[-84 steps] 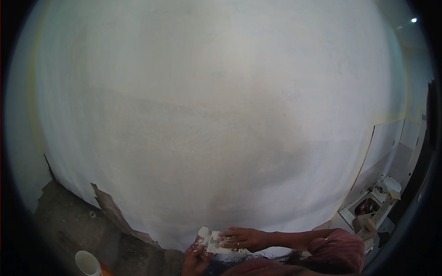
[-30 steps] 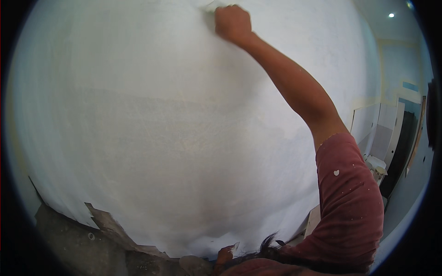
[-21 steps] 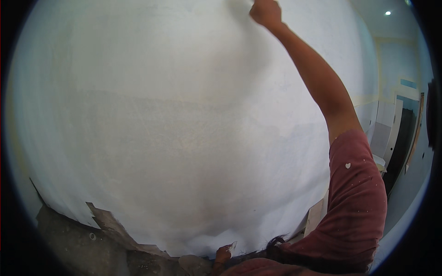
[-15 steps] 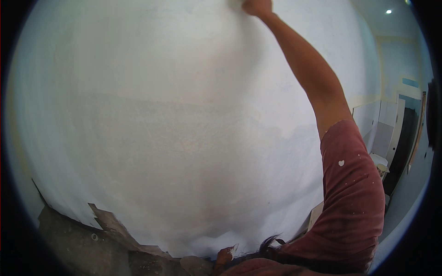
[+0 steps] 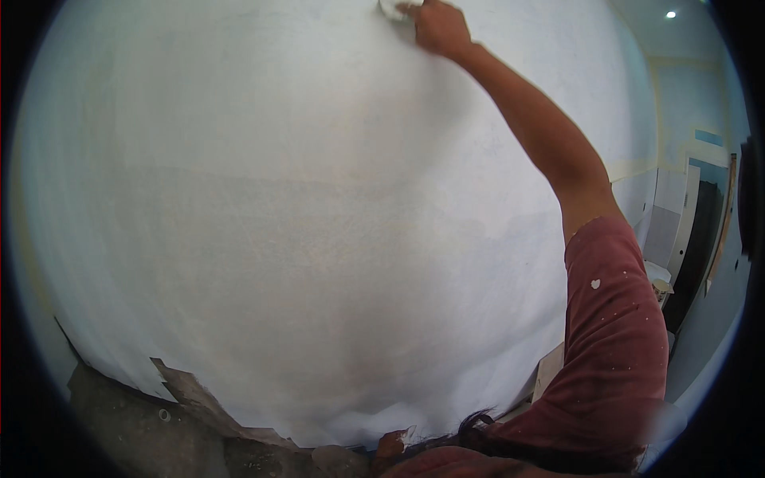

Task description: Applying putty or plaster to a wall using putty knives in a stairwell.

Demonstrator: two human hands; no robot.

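My right arm reaches up across a broad white wall (image 5: 271, 263) in a dusty red sleeve speckled with pale spots. At the top edge of the view, my right hand (image 5: 443, 29) is closed on a small whitish hand tool (image 5: 398, 9) held against the wall. Only part of that tool shows, so its exact kind is unclear. Low down beside my body, my left hand (image 5: 390, 443) is partly in view, its fingers curled next to a bit of white. What it holds, if anything, cannot be made out.
Along the wall's foot, a ragged bare grey-brown strip (image 5: 191, 388) meets the dark floor (image 5: 119, 418), where a small pale ring (image 5: 165, 415) lies. At right are a dark doorway (image 5: 695, 247), a pale bucket-like container (image 5: 661, 288) and a ceiling light (image 5: 670, 14).
My right hand has come slightly down and left along the wall, bringing the whitish tool into view. My left hand has stayed almost in place, a little lower.
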